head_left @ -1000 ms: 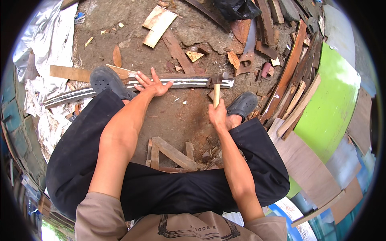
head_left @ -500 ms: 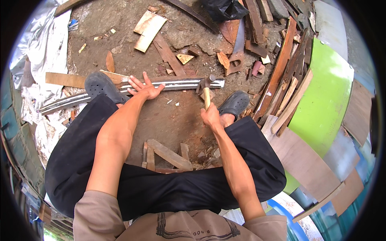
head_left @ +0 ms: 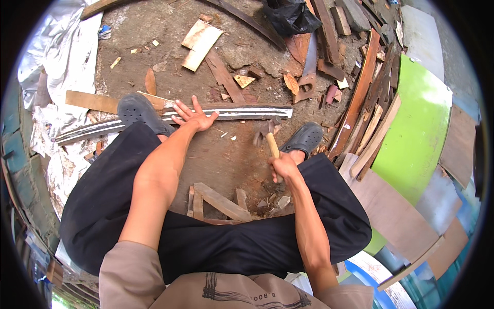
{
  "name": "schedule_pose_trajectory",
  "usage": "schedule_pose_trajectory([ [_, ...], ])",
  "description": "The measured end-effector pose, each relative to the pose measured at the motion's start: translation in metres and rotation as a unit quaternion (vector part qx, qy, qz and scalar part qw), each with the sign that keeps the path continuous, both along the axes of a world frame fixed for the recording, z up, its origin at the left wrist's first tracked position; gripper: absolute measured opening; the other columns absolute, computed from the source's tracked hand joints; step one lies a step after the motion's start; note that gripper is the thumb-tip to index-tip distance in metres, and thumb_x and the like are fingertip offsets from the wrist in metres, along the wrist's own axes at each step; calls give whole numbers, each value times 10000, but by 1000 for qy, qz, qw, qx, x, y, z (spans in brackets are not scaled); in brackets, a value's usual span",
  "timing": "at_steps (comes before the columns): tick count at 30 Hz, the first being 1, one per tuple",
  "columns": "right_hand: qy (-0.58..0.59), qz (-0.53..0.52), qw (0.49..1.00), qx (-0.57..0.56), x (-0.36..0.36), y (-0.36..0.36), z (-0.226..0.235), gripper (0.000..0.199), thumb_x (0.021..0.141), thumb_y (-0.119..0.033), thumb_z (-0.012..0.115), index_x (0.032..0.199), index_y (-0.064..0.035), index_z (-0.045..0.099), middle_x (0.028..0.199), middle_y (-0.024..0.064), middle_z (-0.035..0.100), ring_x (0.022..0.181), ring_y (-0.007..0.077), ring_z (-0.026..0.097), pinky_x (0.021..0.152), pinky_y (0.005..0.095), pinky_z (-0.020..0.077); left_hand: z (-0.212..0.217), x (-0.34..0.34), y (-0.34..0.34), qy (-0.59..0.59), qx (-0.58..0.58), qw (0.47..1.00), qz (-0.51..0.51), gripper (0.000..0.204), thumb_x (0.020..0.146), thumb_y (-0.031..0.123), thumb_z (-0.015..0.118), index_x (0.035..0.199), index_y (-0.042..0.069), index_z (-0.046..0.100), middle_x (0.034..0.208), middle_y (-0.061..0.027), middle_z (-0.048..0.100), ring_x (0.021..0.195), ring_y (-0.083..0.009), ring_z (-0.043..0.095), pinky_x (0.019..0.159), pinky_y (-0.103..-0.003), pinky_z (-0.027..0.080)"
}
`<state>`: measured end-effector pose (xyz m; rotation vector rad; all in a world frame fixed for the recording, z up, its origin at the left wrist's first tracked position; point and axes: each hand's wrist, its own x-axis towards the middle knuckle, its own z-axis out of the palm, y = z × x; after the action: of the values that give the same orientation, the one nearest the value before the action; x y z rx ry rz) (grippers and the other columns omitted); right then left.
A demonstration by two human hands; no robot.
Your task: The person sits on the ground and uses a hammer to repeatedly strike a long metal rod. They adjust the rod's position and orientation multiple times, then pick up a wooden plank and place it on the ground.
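Note:
A long dark strip with white stripes (head_left: 252,114) lies across the ground in front of me, over or against a wooden board. My left hand (head_left: 194,117) rests flat on it with the fingers spread. Around the wooden handle of a hammer (head_left: 273,146) my right hand (head_left: 283,166) is closed. The hammer's head is just below the strip's right end, apart from it and slightly smeared by motion. My left shoe (head_left: 138,110) is planted on the strip, and my right shoe (head_left: 304,138) stands beside the hammer.
A handsaw (head_left: 307,77) lies beyond the strip, near a black plastic bag (head_left: 290,18). Wood planks (head_left: 355,98) pile up at the right, next to a green panel (head_left: 411,123). White sheeting (head_left: 69,62) covers the ground at left. Short wood pieces (head_left: 221,202) lie between my legs.
The hammer's head has come off the strip's right end and dropped back toward me. My left hand stays spread on the strip. The whole view has shifted slightly.

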<state>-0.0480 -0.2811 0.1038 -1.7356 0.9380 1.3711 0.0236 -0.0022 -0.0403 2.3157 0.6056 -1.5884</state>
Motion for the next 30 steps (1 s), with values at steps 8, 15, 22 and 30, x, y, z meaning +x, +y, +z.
schedule_pose_trajectory([
  [8, -176, 302, 934, -70, -41, 17, 187, 297, 866, -212, 629, 943, 56, 525, 718, 256, 627, 647, 389, 652, 623, 480, 504, -5, -52, 5, -280, -8, 960, 3, 1065, 850, 663, 538, 1553, 135, -64, 1545, -307, -210, 1422, -478, -225, 1087, -665, -85],
  [15, -310, 426, 845, -91, -43, 30, 221, 294, 835, -198, 658, 962, 40, 543, 776, 289, 643, 775, 467, 636, 719, 532, 497, 48, -110, 23, -182, -15, 978, -96, 877, 876, 509, 596, 1532, 89, 192, 1578, -244, 162, 1397, -362, 350, 1116, -470, 314],
  [22, -354, 519, 769, -118, -45, 45, 212, 289, 813, -177, 646, 952, 61, 562, 734, 242, 667, 689, 404, 672, 655, 485, 541, 70, -111, 60, -198, -28, 972, 123, 703, 876, 438, 616, 1440, 79, 399, 1328, -195, 567, 1230, -352, 544, 1006, -456, 448],
  [30, -251, 557, 784, -110, -54, 59, 193, 318, 818, -234, 684, 976, 21, 578, 782, 234, 677, 755, 403, 676, 697, 489, 537, 42, -114, 75, -258, -44, 960, 101, 754, 891, 377, 594, 1525, 155, 252, 1323, -204, 527, 1223, -363, 521, 1002, -459, 440],
])
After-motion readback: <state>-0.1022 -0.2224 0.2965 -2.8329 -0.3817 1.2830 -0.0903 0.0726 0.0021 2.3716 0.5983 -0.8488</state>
